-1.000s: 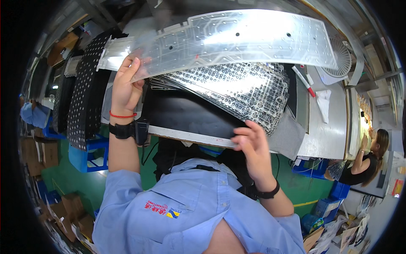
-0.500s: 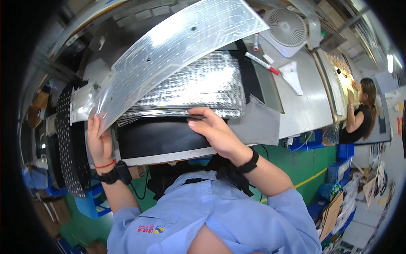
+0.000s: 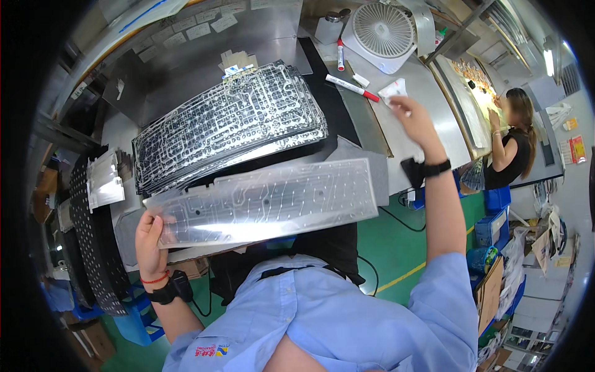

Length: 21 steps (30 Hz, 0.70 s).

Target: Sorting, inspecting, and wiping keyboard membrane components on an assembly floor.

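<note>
My left hand (image 3: 149, 240) pinches the left end of a clear plastic film sheet (image 3: 266, 201) with pale circuit lines. The sheet is long and held slanting above the table's near edge. Behind it lies a stack of black-and-silver printed circuit sheets (image 3: 229, 121), its near edge partly covered by the film. My right hand (image 3: 414, 118) is stretched out to the right, slightly blurred, with its bent fingers apart at a crumpled white cloth (image 3: 392, 90). Part of the cloth is hidden behind the fingers.
A red-capped white marker (image 3: 352, 88), another marker (image 3: 340, 56) and a white fan (image 3: 383, 34) are at the back right. Clear packets (image 3: 104, 183) lie left of the stack. A grey cloth (image 3: 359, 155) lies right of it. Another person (image 3: 511, 139) works at the far right.
My right hand has left the stack's near edge and moved right to the white cloth. The film has come down and toward me from above the stack, still in my left hand.
</note>
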### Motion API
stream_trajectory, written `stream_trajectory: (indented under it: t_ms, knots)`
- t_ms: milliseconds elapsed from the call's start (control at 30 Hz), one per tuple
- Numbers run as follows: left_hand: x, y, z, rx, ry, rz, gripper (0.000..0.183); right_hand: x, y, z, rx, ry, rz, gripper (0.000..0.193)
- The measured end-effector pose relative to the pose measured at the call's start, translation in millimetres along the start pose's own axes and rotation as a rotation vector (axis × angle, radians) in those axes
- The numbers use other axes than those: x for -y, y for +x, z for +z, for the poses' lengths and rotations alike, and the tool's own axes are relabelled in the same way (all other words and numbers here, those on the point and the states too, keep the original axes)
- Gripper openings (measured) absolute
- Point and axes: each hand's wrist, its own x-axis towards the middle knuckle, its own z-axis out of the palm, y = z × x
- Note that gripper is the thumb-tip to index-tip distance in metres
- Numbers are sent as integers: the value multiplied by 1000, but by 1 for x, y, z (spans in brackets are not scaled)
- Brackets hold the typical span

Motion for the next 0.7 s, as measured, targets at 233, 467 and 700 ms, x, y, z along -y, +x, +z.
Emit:
stream_trajectory:
  t_ms: [233, 467, 700]
  knots:
    - [12, 3, 54, -11, 66, -53, 23, -59, 51, -4, -58, -454, -220, 28]
    - [17, -9, 93, -107, 220, 50, 40, -69, 81, -28, -328, -251, -181, 22]
    - [22, -15, 95, -250, 614, 264, 43, 42, 133, -33, -129, 659, 34, 20]
